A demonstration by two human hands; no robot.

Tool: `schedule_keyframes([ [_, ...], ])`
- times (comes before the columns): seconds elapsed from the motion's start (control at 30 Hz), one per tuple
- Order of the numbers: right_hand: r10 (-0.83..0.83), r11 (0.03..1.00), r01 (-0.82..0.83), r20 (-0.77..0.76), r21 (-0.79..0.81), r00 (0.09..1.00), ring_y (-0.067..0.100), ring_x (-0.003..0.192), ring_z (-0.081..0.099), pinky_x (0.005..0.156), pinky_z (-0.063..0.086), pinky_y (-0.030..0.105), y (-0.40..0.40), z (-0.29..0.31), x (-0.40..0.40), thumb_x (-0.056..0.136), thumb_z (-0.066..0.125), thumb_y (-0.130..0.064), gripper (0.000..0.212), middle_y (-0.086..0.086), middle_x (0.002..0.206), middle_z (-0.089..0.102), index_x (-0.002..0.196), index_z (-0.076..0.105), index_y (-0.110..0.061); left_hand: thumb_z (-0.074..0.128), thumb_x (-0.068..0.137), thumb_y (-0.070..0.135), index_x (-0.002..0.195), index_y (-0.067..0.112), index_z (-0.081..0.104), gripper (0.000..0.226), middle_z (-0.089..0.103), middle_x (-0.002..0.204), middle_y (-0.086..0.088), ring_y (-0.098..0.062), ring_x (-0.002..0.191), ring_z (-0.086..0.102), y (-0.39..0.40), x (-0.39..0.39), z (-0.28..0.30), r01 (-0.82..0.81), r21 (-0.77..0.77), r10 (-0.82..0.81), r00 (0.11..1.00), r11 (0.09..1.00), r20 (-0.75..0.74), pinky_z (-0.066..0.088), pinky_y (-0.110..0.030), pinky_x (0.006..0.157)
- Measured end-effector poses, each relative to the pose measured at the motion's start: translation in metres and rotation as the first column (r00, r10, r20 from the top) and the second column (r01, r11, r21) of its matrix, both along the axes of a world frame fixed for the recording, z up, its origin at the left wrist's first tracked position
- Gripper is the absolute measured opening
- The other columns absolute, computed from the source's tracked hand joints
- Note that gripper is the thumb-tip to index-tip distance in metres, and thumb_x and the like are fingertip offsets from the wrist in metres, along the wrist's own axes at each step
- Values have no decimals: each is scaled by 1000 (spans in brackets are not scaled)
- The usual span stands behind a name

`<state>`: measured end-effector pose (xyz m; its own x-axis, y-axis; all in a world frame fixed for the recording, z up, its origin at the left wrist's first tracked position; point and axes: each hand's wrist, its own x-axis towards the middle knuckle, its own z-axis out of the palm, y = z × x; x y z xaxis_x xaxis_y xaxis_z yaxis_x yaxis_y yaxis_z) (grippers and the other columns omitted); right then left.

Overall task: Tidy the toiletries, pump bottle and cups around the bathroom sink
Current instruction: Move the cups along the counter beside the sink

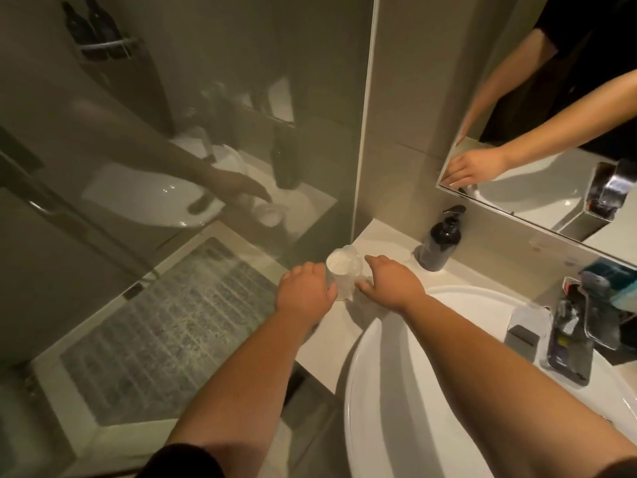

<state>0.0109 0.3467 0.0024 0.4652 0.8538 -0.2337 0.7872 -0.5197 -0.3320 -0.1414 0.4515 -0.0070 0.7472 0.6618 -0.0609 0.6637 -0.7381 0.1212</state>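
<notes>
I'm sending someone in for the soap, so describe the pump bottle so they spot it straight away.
Find the white sink, then the counter ledge behind its left rim, below the mirror. The pump bottle stands there against the wall: dark, black pump, unlike the pale cup between the hands.

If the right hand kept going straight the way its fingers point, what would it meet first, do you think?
Probably the cup: the right hand points left toward it, fingertips close beside or already touching it; depth is unclear.

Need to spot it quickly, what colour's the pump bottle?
Dark, near black, pump bottle; head view.
</notes>
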Motion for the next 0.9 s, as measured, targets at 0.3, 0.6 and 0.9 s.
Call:
schedule_keyframes([
  [0.3, 60, 997, -67, -170, -37, 984, 32, 111, 59, 90, 46, 36, 36, -27, 16, 85, 63, -30, 47, 10, 125, 64, 129, 53, -18, 48, 96, 36, 128, 15, 46, 39, 57, 120, -10, -29, 111, 55, 27, 20, -35, 6, -175, -2, 1000, 985, 28, 42, -39, 91],
  [0.6, 22, 999, -14, -184, 44, 983, 30, 106, 61, 86, 47, 37, 27, -16, 15, 85, 64, -36, 44, 7, 120, 67, 125, 57, -20, 48, 97, 33, 135, 16, 44, 42, 58, 123, -11, -31, 109, 57, 23, 15, -22, 29, -242, -3, 994, 970, 106, 45, -41, 88],
  [0.9, -44, 982, 57, -76, 180, 996, 26, 107, 62, 86, 51, 36, -18, 59, -13, 83, 62, -39, 45, 1, 120, 68, 126, 59, -25, 52, 95, 33, 132, 20, 47, 39, 60, 124, -7, -30, 110, 57, -2, -1, 50, 144, -209, -97, 971, 967, 218, 47, -41, 89],
])
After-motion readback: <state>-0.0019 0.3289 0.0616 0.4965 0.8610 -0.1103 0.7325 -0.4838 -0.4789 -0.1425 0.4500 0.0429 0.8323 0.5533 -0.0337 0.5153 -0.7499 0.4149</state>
